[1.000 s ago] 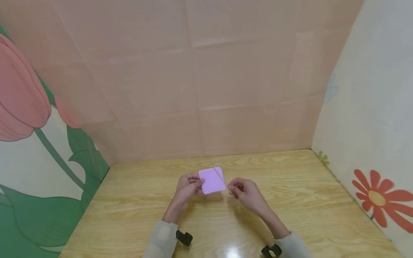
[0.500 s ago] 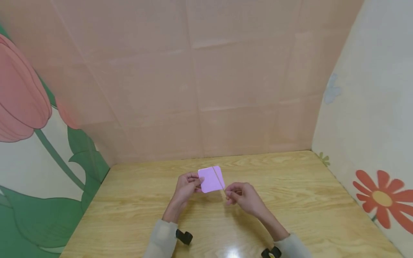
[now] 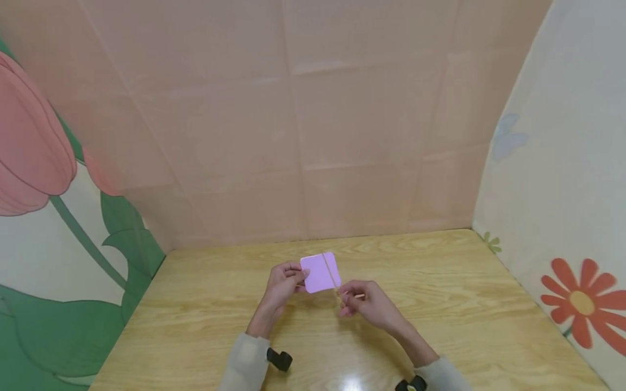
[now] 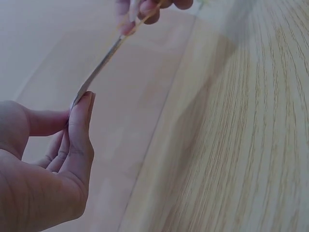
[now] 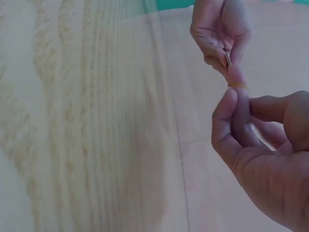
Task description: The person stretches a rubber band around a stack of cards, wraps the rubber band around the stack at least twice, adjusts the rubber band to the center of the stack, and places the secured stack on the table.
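Note:
A thin, square, rounded-corner purple card or card stack (image 3: 315,276) is held up over the table, tilted. My left hand (image 3: 281,285) pinches its left edge between thumb and fingers. A rubber band (image 3: 329,267) runs slantwise over the right part of the card's face. At the lower right corner, my right hand (image 3: 369,301) grips the stretched band with curled fingers. The left wrist view shows the card edge-on (image 4: 98,69), with strands of the band (image 4: 147,18) drawn out from its far end to the right fingers.
The wood-grain table (image 3: 205,304) lies under both hands. Behind it hangs a creased pinkish backdrop (image 3: 293,136). A flower-painted panel (image 3: 552,163) stands on the right, and a tulip-painted one (image 3: 83,228) on the left. Both wrists wear black straps.
My right hand has moved a little left and down, close to the card's lower corner. The band's lower end has slid left along the card. My left hand holds still.

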`<state>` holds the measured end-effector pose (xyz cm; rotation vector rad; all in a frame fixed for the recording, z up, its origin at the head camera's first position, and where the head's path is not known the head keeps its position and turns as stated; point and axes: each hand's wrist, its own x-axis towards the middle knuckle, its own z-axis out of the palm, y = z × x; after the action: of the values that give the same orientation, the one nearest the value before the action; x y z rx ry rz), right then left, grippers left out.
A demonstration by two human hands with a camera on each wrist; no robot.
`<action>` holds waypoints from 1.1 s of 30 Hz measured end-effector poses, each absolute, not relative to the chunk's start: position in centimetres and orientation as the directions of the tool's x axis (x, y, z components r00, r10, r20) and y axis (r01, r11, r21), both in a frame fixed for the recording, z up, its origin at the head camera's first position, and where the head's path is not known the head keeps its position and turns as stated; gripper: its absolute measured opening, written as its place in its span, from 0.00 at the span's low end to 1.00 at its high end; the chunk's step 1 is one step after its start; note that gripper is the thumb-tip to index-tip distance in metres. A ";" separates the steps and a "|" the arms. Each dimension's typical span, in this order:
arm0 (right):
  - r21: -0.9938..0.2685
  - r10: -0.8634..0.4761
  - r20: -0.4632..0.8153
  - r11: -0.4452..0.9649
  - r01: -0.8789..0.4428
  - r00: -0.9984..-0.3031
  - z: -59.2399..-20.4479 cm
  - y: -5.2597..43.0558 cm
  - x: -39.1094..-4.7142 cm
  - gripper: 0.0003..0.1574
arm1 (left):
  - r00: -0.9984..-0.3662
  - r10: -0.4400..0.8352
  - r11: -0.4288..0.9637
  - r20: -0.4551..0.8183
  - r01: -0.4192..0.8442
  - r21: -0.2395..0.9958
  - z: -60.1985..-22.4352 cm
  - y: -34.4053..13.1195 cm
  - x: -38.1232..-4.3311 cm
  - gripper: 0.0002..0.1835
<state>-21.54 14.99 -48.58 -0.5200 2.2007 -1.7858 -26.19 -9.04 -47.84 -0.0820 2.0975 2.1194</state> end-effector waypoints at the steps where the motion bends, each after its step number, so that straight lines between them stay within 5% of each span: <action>1: -0.978 -0.434 0.028 0.174 -0.114 -0.901 -48.6 15.0 -21.5 0.16 | -0.986 0.074 -0.003 -0.152 -0.152 0.988 -47.8 -9.1 -26.2 0.13; 20: -0.990 -0.422 0.048 0.099 -0.099 -0.905 -49.0 14.0 -21.9 0.12 | -0.984 0.089 -0.020 -0.155 -0.158 0.987 -47.9 -9.0 -26.3 0.12; 33: -0.972 -0.360 0.092 0.171 -0.163 -0.928 -49.2 13.8 -21.6 0.15 | -0.984 0.113 -0.025 -0.135 -0.139 0.990 -48.2 -9.0 -26.2 0.13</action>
<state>-21.61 13.84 -49.19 -0.5136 2.2775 -1.8562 -26.21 -8.98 -48.20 -0.0275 2.0614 2.1311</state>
